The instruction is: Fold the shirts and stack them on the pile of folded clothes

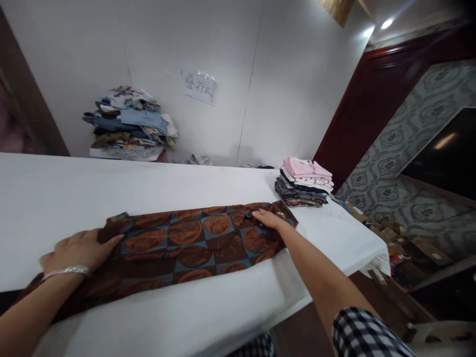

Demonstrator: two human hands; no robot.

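A long garment that looks like a shirt [203, 238], brown with blue squares and large round motifs, lies folded into a narrow strip across the white-covered table. Its collar end is at the right, and its left end trails toward the table's front edge. My left hand [80, 253], a pale band on its wrist, rests palm down over the left part, thumb stretched out on the cloth and fingers spread. Near the collar, my right hand [269, 219] closes on the fabric; some of its fingers are hidden beneath the hand.
A neat stack of folded clothes [307, 181], pink on top, stands at the table's back right. Behind the table's far edge rises an untidy clothes pile [134, 124]. A handwritten paper [200, 88] hangs on the wall. Cardboard boxes [431, 250] lie beyond the table's right end.
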